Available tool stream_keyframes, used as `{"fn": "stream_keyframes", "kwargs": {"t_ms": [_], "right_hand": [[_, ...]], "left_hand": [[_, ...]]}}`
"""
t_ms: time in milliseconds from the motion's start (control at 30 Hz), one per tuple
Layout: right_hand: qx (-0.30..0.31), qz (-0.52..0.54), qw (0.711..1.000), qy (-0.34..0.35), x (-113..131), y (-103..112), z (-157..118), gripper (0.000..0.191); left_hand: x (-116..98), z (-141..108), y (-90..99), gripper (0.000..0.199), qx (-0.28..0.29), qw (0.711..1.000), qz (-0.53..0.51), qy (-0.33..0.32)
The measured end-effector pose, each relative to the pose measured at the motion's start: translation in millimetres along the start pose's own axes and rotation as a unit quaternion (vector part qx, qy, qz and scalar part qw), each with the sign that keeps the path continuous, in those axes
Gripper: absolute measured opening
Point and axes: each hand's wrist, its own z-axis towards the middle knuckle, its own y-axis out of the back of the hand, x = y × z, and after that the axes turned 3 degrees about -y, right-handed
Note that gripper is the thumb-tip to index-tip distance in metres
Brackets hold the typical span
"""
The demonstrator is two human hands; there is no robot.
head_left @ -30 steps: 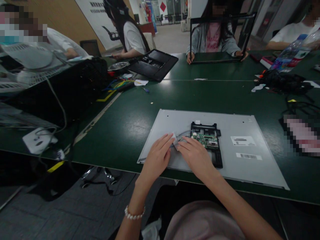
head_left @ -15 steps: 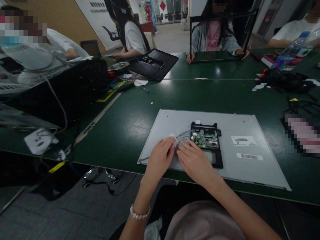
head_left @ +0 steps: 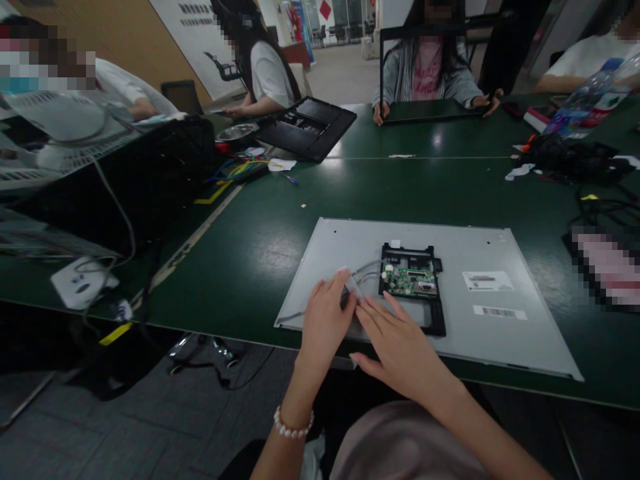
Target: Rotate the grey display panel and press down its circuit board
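Observation:
A grey display panel (head_left: 457, 257) lies back side up at the table's near edge. Mounted on it is a black plastic bracket (head_left: 438, 313) carrying a green circuit board (head_left: 409, 281). Grey cables (head_left: 367, 268) run leftward from the board toward my hands. A pale strip of tape (head_left: 353, 287) lies across the cables. My left hand (head_left: 327, 317) has its bent fingers and thumb around the strip's left side. My right hand (head_left: 403, 340) rests beside it, fingers extended with their tips at the strip's lower end, thumb spread toward the panel's near edge.
Across the green table (head_left: 240, 253), a person holds up a black frame (head_left: 381, 73). A black plastic cover (head_left: 310, 130), coloured wires (head_left: 245, 168) and a metal bowl (head_left: 237, 133) are at back left. Bottles (head_left: 585, 100) and black cables (head_left: 575, 160) stand or lie at right.
My right hand has slid down and its thumb has spread away. My left hand has shifted slightly right. More of the tape strip shows between them.

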Motion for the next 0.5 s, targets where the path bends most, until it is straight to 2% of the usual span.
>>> {"fn": "stream_keyframes", "kwargs": {"t_ms": [333, 500], "right_hand": [[-0.001, -0.006, 1.0, -0.006, 1.1, 3.1, -8.3, 0.055], [-0.015, -0.007, 1.0, -0.005, -5.5, 20.1, -23.0, 0.046]], "left_hand": [[-6.8, -1.4, 5.8, 0.042, 0.02, 1.0, 0.01, 0.021], [-11.0, -2.9, 5.1, 0.045, 0.002, 1.0, 0.022, 0.015]]}}
